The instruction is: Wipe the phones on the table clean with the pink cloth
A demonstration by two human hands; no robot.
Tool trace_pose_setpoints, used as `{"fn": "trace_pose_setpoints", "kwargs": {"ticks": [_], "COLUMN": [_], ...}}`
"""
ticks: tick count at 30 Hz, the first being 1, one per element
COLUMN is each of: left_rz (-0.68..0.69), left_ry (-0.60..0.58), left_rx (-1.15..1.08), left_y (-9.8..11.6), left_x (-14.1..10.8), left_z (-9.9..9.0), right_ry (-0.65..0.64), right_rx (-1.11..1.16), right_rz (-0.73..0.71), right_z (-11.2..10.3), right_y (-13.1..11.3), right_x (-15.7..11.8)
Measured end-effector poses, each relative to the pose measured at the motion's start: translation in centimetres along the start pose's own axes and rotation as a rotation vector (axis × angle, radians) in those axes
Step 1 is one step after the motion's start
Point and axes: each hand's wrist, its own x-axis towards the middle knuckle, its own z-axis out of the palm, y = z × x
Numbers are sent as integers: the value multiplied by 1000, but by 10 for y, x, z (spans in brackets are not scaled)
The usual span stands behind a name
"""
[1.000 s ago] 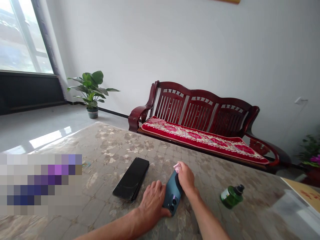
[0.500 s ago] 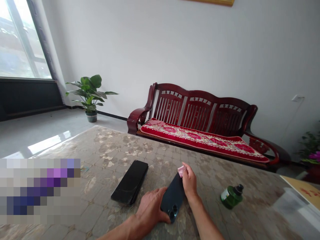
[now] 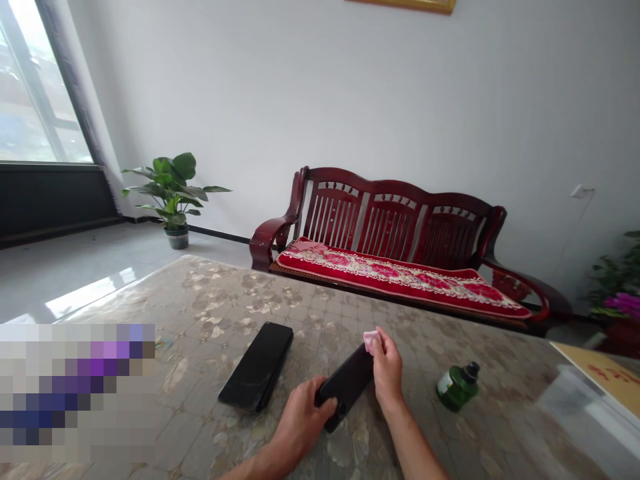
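Observation:
A dark smartphone (image 3: 349, 385) is tilted over the table, with part of its back and its camera lenses at the near end showing. My left hand (image 3: 305, 415) grips that near end, thumb across the back by the lenses. A small pink cloth (image 3: 371, 340) is pinched in my right hand (image 3: 388, 368), which is at the phone's far end. To the left, a flat black device (image 3: 257, 365) resembling a large phone, seemingly in a case, lies on the table. A green bottle (image 3: 457, 387) with a black cap stands right of my right hand.
A patterned cover lies over the table (image 3: 200, 373). Clear plastic and a yellowish sheet or box (image 3: 595, 370) are at the right edge. Beyond the table are a red wooden bench (image 3: 395, 227) and a potted plant (image 3: 175, 200). The lower left is pixelated.
The phone has been tilted and turned, so its blue back now looks darker and narrower. My right hand and the pink cloth have shifted slightly right. The whole view has shifted a little.

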Motion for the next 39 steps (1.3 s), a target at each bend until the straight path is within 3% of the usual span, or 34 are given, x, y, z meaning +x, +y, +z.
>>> {"fn": "trace_pose_setpoints", "kwargs": {"ticks": [3,8,11,21,25,30,33,39], "left_rz": [67,305,399,639,627,611,596,580], "left_ry": [80,150,177,234,195,210,213,215], "left_rx": [98,221,267,369,324,322,319,334], "left_y": [0,-9,-15,-19,-18,-18,-16,-16], "left_x": [-1,-8,-10,-12,-11,-10,-10,-10], "left_z": [-7,-13,-12,-9,-12,-15,-14,-14], "right_ry": [-29,-230,-265,-370,-338,-196,-214,-378], "right_rx": [-37,-250,-370,-502,-577,-650,-617,-529], "right_rz": [-67,-484,-655,-966,-965,-912,-917,-955], "right_z": [-13,-34,-41,-29,-40,-56,-48,-26], "right_y": [-14,-44,-56,-78,-68,-55,-61,-77], "right_x": [-4,-18,-26,-88,-76,-47,-57,-87]}}
